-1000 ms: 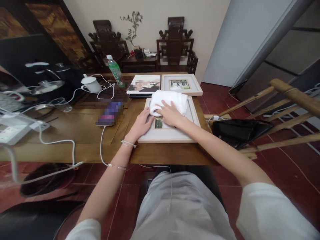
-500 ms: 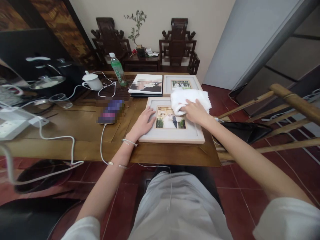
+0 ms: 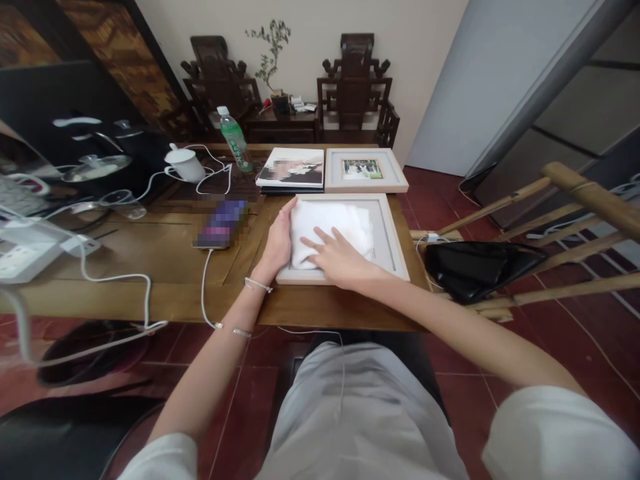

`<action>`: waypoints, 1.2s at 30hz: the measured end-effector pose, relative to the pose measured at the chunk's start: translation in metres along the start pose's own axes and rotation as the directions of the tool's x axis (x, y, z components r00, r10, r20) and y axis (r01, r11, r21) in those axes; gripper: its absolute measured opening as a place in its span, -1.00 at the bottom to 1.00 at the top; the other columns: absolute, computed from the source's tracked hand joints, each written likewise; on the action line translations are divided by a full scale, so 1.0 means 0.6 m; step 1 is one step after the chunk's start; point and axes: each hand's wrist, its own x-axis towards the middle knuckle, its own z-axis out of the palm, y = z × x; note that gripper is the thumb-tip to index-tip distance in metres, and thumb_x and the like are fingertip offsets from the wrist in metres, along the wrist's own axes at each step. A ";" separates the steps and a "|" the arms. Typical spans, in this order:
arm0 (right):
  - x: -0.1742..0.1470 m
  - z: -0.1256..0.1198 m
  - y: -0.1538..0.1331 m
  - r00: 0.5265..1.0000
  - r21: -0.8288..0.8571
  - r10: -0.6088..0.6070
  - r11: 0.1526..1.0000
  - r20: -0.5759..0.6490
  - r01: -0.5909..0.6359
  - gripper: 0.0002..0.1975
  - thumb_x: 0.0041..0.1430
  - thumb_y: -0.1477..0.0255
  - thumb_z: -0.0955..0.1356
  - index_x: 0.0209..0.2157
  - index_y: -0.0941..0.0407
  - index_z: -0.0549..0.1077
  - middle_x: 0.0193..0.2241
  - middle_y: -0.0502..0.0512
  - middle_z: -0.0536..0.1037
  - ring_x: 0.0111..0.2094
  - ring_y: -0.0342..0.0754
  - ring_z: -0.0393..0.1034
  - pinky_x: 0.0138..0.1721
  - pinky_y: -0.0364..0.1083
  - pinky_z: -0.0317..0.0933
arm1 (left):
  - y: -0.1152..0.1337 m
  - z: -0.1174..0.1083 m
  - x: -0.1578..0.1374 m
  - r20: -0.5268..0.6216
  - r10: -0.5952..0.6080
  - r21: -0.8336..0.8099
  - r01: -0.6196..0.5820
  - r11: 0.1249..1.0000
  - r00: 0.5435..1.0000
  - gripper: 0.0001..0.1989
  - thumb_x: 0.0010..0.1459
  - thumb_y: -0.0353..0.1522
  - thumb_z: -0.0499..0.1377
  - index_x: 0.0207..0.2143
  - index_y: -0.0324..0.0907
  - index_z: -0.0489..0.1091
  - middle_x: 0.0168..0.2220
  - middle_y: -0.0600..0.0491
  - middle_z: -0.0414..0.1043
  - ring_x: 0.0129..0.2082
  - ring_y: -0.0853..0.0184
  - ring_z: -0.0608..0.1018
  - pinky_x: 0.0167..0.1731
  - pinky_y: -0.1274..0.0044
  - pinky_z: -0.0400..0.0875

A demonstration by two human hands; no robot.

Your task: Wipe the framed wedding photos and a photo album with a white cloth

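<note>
Hands at work on a wooden bench [image 3: 150, 260]: right hand [image 3: 340, 260] flat on a soft white cloth [image 3: 330, 227] covering a likely fragile picture frame [image 3: 390, 233], left hand [image 3: 278, 243] open, steadying its edge

A white cloth [image 3: 333, 227], soft and crumpled, lies spread over the middle of a pale wooden picture frame [image 3: 387, 230], hiding its photo. The frame lies flat, face up, near the front edge of the counter [image 3: 150, 260], just before a second frame.
</note>
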 end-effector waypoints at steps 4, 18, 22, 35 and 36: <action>-0.037 -0.010 -0.023 0.999 0.040 -0.022 0.999 0.042 0.020 -0.50 0.23 0.65 0.24 0.13 0.08 0.51 0.38 0.12 0.22 0.39 0.34 -0.03 0.29 0.36 0.03 | 0.001 0.004 0.000 -0.018 0.010 0.054 -0.009 0.998 1.000 -0.21 0.39 0.11 -0.35 0.27 -0.21 0.27 0.31 -0.17 0.28 0.34 0.12 0.30 0.35 0.20 0.10; 0.042 0.022 0.071 0.964 -0.062 0.231 0.969 -0.128 -0.241 -0.56 0.31 0.61 0.21 0.09 0.11 0.54 0.36 0.09 0.24 0.41 0.34 -0.08 0.33 0.43 -0.18 | -0.001 0.002 -0.004 0.172 0.020 0.349 -0.080 0.934 0.985 -0.36 0.43 -0.03 -0.22 0.20 -0.29 0.33 0.27 -0.23 0.33 0.31 0.10 0.34 0.33 0.21 0.16; 0.044 0.026 0.124 0.946 -0.091 0.295 0.947 -0.131 -0.308 -0.55 0.26 0.64 0.24 0.08 0.08 0.55 0.36 0.05 0.25 0.40 0.34 -0.06 0.30 0.43 -0.11 | -0.006 0.000 -0.004 0.264 -0.018 0.415 -0.097 0.905 0.964 -0.49 0.37 -0.13 -0.04 0.17 -0.27 0.35 0.28 -0.23 0.31 0.37 0.09 0.25 0.35 0.18 0.09; -0.128 -0.025 0.101 0.934 -0.097 0.342 0.938 0.106 -0.333 -0.46 0.13 0.70 0.22 0.06 0.10 0.57 0.27 0.14 0.39 0.20 0.27 0.28 -0.01 0.15 0.26 | -0.005 -0.007 -0.002 0.230 -0.041 0.334 -0.039 0.942 0.972 -0.55 0.29 -0.22 0.06 0.14 -0.24 0.38 0.23 -0.20 0.37 0.32 0.07 0.32 0.33 0.18 0.14; -0.139 -0.030 0.081 0.943 -0.072 0.309 0.951 0.125 -0.302 -0.46 0.11 0.70 0.22 0.04 0.08 0.58 0.27 0.13 0.40 0.20 0.27 0.29 -0.01 0.14 0.27 | -0.006 -0.006 -0.003 0.237 -0.020 0.338 -0.063 0.939 0.971 -0.55 0.29 -0.22 0.06 0.14 -0.24 0.38 0.23 -0.20 0.37 0.33 0.07 0.30 0.33 0.17 0.13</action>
